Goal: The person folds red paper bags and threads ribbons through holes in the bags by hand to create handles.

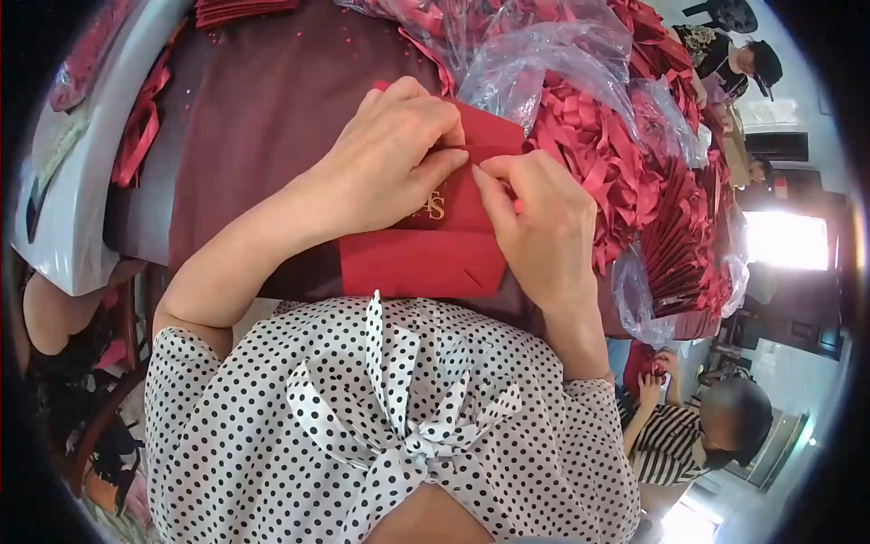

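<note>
A red paper piece with gold lettering [433, 208], like a folded envelope or gift bag, lies in front of me. Its lower flap [417, 263] is spread toward my body and has a short dark slit. My left hand [390, 150] rests over its upper left part, thumb and forefinger pinched together on what looks like a thin red ribbon [485, 148]. Close beside it, my right hand [544, 213] is closed in a pinch at the same ribbon, over the paper's right side. The fingertips nearly meet, and the ribbon's ends are hidden.
A heap of red ribbons [594, 150] and clear plastic bags [544, 54] lies to the right, with fanned red paper pieces [680, 258]. A dark red cloth [263, 109] covers the table. A white plastic bag [68, 218] hangs left. Other people [698, 435] sit nearby.
</note>
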The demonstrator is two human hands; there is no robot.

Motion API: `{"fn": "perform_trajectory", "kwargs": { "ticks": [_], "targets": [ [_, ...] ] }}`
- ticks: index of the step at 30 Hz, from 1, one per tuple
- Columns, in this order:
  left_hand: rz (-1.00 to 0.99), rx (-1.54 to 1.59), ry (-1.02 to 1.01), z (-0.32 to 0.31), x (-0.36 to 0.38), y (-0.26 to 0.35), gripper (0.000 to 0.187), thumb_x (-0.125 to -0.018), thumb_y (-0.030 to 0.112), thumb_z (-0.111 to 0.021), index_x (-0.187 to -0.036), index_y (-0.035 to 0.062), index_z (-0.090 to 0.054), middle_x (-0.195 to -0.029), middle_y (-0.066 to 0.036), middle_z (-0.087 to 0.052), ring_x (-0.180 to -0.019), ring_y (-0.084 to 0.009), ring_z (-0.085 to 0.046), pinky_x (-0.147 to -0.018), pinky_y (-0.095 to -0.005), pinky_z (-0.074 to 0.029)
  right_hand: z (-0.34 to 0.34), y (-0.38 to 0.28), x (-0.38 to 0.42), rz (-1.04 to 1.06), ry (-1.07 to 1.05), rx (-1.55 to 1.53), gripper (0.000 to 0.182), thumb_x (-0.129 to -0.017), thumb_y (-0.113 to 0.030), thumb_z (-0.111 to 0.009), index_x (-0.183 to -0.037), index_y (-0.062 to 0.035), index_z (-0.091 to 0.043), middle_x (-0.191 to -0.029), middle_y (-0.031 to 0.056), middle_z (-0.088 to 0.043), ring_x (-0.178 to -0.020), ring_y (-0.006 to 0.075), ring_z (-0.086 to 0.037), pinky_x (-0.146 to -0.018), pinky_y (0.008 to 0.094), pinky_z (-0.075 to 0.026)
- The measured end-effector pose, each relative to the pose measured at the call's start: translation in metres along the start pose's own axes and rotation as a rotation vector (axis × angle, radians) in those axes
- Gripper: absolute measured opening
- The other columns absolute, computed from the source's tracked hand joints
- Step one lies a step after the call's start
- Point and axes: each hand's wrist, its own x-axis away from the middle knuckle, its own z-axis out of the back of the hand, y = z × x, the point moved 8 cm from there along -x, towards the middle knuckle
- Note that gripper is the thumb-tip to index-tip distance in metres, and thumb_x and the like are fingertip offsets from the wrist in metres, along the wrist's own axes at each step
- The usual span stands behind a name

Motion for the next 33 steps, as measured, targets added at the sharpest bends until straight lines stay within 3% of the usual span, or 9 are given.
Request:
{"fn": "perform_trajectory", "kwargs": {
  "ticks": [11, 19, 23, 25, 27, 29, 31, 33],
  "targets": [
    [-0.093, 0.009, 0.055, 0.005, 0.006, 0.019, 0.01, -0.078, 0.003, -0.064, -0.081, 0.0027, -0.055, -0.078, -0.008, -0.056, -0.084, -0.0261, -0.05, -0.077, -0.0363, -0.039, 0.001, -0.016, 0.004, -0.017, 0.053, 0.063, 0.012, -0.079, -0.006, -0.065, -0.078, -0.0033, -0.054, -0.071, 0.0101, -0.053, -0.066, 0.0272, -0.057, -0.058, 0.0365, -0.047],
    [-0.102, -0.001, 0.057, 0.006, 0.009, 0.022, 0.011, -0.077, 0.0, -0.064, -0.081, 0.0021, -0.054, -0.081, -0.01, -0.055, -0.086, -0.0279, -0.05, -0.077, -0.037, -0.039, 0.001, -0.03, 0.007, 0.116, 0.032, 0.182, 0.012, -0.084, -0.007, -0.061, -0.078, -0.005, -0.051, -0.071, 0.01, -0.048, -0.069, 0.0261, -0.055, -0.06, 0.0349, -0.047],
    [-0.159, -0.002, 0.088, 0.01, 0.009, 0.035, 0.009, -0.078, 0.003, -0.062, -0.081, 0.0046, -0.053, -0.08, -0.009, -0.055, -0.085, -0.029, -0.05, -0.075, -0.039, -0.039, 0.008, -0.018, 0.004, -0.012, 0.119, -0.003, 0.012, -0.083, -0.008, -0.061, -0.078, -0.0032, -0.051, -0.069, 0.0136, -0.056, -0.064, 0.0306, -0.06, -0.056, 0.0389, -0.048],
    [-0.135, -0.023, 0.107, 0.013, 0.009, 0.039, 0.009, -0.078, -0.002, -0.061, -0.082, 0.0003, -0.054, -0.08, -0.012, -0.054, -0.084, -0.0304, -0.051, -0.075, -0.038, -0.041, 0.007, -0.021, 0.006, -0.026, 0.149, -0.016, 0.012, -0.084, -0.007, -0.06, -0.077, -0.004, -0.051, -0.068, 0.0134, -0.057, -0.063, 0.0308, -0.06, -0.056, 0.0392, -0.048],
    [-0.16, -0.017, 0.106, 0.013, 0.01, 0.042, 0.007, -0.08, -0.002, -0.06, -0.083, -0.0004, -0.054, -0.08, -0.013, -0.053, -0.083, -0.03, -0.051, -0.075, -0.0381, -0.041, 0.005, -0.019, 0.008, -0.046, 0.184, -0.032, 0.011, -0.082, -0.003, -0.063, -0.09, -0.0029, -0.056, -0.07, 0.0125, -0.061, -0.062, 0.0286, -0.062, -0.055, 0.0366, -0.048],
    [-0.07, 0.08, 0.067, 0.013, 0.009, 0.032, 0.005, -0.081, -0.002, -0.059, -0.084, -0.0012, -0.054, -0.08, -0.013, -0.053, -0.083, -0.0295, -0.051, -0.075, -0.0376, -0.04, 0.002, -0.015, 0.008, -0.105, 0.148, -0.096, 0.02, -0.082, -0.003, -0.063, -0.1, -0.0037, -0.052, -0.073, 0.0136, -0.061, -0.065, 0.0297, -0.063, -0.057, 0.038, -0.048],
    [-0.086, 0.134, 0.019, 0.015, 0.009, 0.035, 0.004, -0.083, -0.001, -0.058, -0.083, -0.0017, -0.054, -0.079, -0.014, -0.053, -0.084, -0.0291, -0.051, -0.076, -0.0369, -0.04, 0.002, -0.01, 0.01, -0.105, 0.038, -0.141, 0.02, -0.082, -0.005, -0.063, -0.098, -0.0038, -0.052, -0.074, 0.014, -0.061, -0.069, 0.0313, -0.063, -0.06, 0.0401, -0.049],
    [-0.099, 0.112, -0.179, 0.01, 0.01, 0.048, 0.002, -0.084, 0.001, -0.056, -0.085, -0.0006, -0.056, -0.081, -0.013, -0.058, -0.083, -0.0312, -0.053, -0.079, -0.0375, -0.04, 0.003, -0.018, 0.015, 0.026, -0.03, -0.109, 0.022, -0.081, -0.01, -0.065, -0.098, -0.0038, -0.052, -0.077, 0.0145, -0.061, -0.075, 0.0323, -0.063, -0.062, 0.0412, -0.049]
  ]
}}
